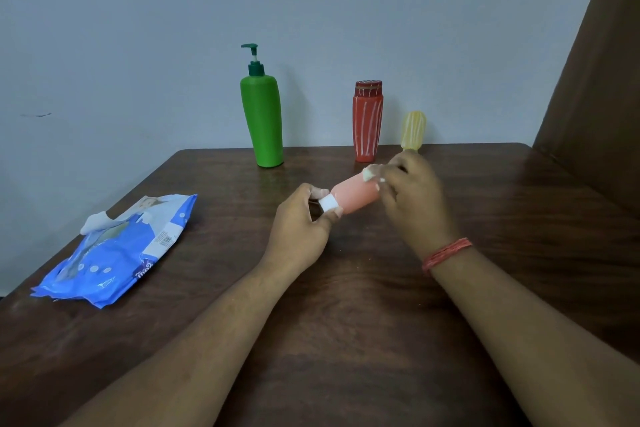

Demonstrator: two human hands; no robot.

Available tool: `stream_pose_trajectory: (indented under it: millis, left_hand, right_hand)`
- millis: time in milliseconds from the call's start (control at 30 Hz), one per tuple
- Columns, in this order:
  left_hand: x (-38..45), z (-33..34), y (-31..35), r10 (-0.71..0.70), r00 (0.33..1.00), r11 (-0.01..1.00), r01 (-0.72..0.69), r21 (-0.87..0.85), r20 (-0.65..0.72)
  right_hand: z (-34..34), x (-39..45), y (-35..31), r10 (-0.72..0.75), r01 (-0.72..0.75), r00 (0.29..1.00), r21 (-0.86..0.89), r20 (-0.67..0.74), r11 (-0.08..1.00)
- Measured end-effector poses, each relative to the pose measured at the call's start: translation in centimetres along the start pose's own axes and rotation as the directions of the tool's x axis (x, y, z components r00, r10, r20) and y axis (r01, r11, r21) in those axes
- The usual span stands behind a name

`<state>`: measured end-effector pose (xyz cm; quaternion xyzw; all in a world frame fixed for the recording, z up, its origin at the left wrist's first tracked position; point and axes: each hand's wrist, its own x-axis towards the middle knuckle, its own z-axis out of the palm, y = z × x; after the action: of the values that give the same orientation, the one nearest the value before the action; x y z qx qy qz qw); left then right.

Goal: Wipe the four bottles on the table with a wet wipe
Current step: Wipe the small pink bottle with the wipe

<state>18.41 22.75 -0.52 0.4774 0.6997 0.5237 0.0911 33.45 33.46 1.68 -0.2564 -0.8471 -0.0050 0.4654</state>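
Wiping in hand: you hold the small salmon-pink plastic bottle with the white cap (353,199) lifted above the dark brown wooden table (346,305), lying on its side between your 2 hands.
Left hand: your left hand (301,222) has its fingers curled round the white cap end and grips it there.
Right hand: your right hand (410,191) is closed round a bunched white wet wipe (370,174), pressing it against the far end of the pink bottle.
Bottles waiting: 3 stand upright along the far edge of the table: the tall green plastic pump bottle (263,121), the red-orange bottle with pale stripes (367,123) and the small yellow striped bottle (412,130), which is partly hidden behind your right hand.
Wipes pack: the blue soft plastic pack of wet wipes (121,250) lies flat at your left, well apart from the bottles, with 1 white wipe sticking out of its opening.
Step judged: you seem to be on 1 of the 4 bottles; I cannot tell which of the other 3 are already wiped.
Next move: it likely calls for turning the pink bottle with your left hand so the wipe covers its whole body, then standing it upright clear of the others before you reach for another.
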Motion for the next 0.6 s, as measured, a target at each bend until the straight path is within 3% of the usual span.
stream_pose_trajectory:
  millis: [100, 267, 367, 433, 533, 600]
  left_hand:
    - [0.2, 0.3, 0.0, -0.004, 1.0, 0.999, 0.003, -0.043, -0.008]
    - [0.3, 0.1, -0.4, -0.051, 0.998, 0.985, 0.044, -0.164, -0.041]
    - [0.2, 0.3, -0.7, -0.104, 0.994, 0.953, 0.091, -0.29, -0.03]
    - [0.1, 0.5, -0.5, -0.142, 0.99, 0.918, 0.126, -0.376, -0.015]
    - [0.0, 0.6, -0.1, -0.181, 0.983, 0.809, 0.172, -0.562, 0.039]
    - [-0.1, 0.5, -0.2, -0.171, 0.983, 0.795, 0.176, -0.581, 0.065]
  right_hand:
    - [0.2, -0.2, 0.1, 0.019, -0.019, 1.0, 0.007, -0.014, 1.0]
    - [0.8, -0.9, -2.5, -0.259, 0.25, 0.948, 0.073, 0.183, 0.966]
    - [0.8, -0.2, -1.1, -0.125, 0.123, 0.992, 0.066, 0.027, 0.99]
    - [0.6, -0.3, -0.8, -0.046, 0.046, 0.999, 0.106, -0.004, 0.993]
    - [0.8, -1.2, -2.0, -0.239, 0.228, 0.967, 0.113, 0.095, 0.967]
    - [0.7, -1.0, -2.0, -0.263, 0.256, 0.96, 0.082, 0.094, 0.963]
